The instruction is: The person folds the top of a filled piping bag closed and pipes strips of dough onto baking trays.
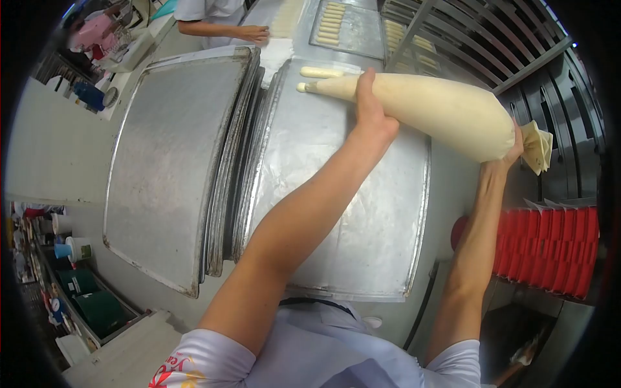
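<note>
A large, full piping bag of pale cream dough lies slanted across the view, its tip at the upper left. My left hand is wrapped round the bag's narrow part behind the tip. At the twisted rear end, my right hand grips the bag, and the loose cloth end sticks out beyond it. Below the bag is a metal tray lined with a clear sheet. One piped strip lies at the tray's far left, and a small blob of dough shows at the bag's tip.
Stacked metal trays stand on the left. Beyond, a tray holds several piped strips near another person's hand. A metal rack rises at the upper right, with stacked red crates below it. Green bins sit lower left.
</note>
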